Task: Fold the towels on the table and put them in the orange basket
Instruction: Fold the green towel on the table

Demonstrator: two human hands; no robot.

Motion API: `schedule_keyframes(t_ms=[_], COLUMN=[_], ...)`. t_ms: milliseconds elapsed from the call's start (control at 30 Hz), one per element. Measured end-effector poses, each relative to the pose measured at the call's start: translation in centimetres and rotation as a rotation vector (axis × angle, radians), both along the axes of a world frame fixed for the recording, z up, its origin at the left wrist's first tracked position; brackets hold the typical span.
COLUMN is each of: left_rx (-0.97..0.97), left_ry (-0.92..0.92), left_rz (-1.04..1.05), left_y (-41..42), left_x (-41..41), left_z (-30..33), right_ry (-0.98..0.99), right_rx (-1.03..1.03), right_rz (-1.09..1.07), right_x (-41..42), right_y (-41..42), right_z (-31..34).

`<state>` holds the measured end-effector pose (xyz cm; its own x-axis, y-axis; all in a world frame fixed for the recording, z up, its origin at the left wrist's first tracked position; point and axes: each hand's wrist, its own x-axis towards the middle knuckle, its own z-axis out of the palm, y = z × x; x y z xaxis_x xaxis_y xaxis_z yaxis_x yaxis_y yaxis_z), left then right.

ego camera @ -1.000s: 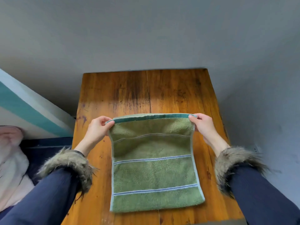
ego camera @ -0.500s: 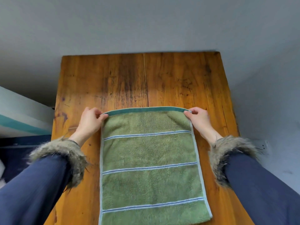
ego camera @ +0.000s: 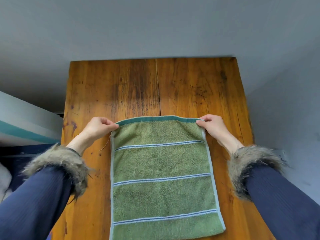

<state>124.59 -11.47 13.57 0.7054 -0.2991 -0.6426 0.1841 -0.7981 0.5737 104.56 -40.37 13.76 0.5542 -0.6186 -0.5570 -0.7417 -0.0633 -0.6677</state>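
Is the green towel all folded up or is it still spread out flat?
Spread out. The green towel lies flat on the table, stripes showing, while the left hand and right hand pinch its far corners.

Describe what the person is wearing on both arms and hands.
Both arms wear dark navy, finely ribbed sleeves: the left sleeve and the right sleeve. Each ends in a shaggy grey-brown faux-fur cuff, the left cuff and the right cuff. The left hand and right hand are bare: no gloves, rings or watch show.

Worn wooden table point(ego camera: 138, 87), green striped towel point(ego camera: 161, 184) spread flat on it
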Motion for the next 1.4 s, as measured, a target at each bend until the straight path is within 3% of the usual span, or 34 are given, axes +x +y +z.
schedule_keyframes(t_ms=[267,400,633,833,967,1100,1233,1400], left_rx=[-0.127,-0.113,-0.074,-0.265,-0.239,-0.332,-0.654,-0.631], left_ry=[-0.072,-0.157,-0.489,-0.689,-0.782,-0.751,-0.543,-0.55], left_rz=[-0.093,-0.216,-0.472,-0.386,-0.383,-0.277,0.01,0.006], left_y=[3.3,3.9,4.4,6.1,6.8,7.4,8.6,9.5], left_x=[-2.2,-1.8,-0.6,0.3,0.0,-0.5,-0.8,-1.1], left_z=[5.7,9.4,17.8,24.3,27.1,29.6,31.4,31.5], right_ry=[0.155,0.08,-0.113,-0.264,-0.295,-0.421,-0.618,-0.683], right_rx=[-0.196,-0.29,-0.425,-0.646,-0.75,-0.724,-0.492,-0.334], right_rz=[0.196,0.134,0.124,0.219,0.353,0.195,0.068,0.049], right_x=[-3.2,-3.7,-4.6,-3.8,-3.0,-2.6,-2.5,-2.1], right_y=[1.3,1.4,2.4,2.3,2.8,2.6,3.0,3.7], right_z=[5.5,10.0,18.5,25.7,28.4,30.6,32.2,33.2])
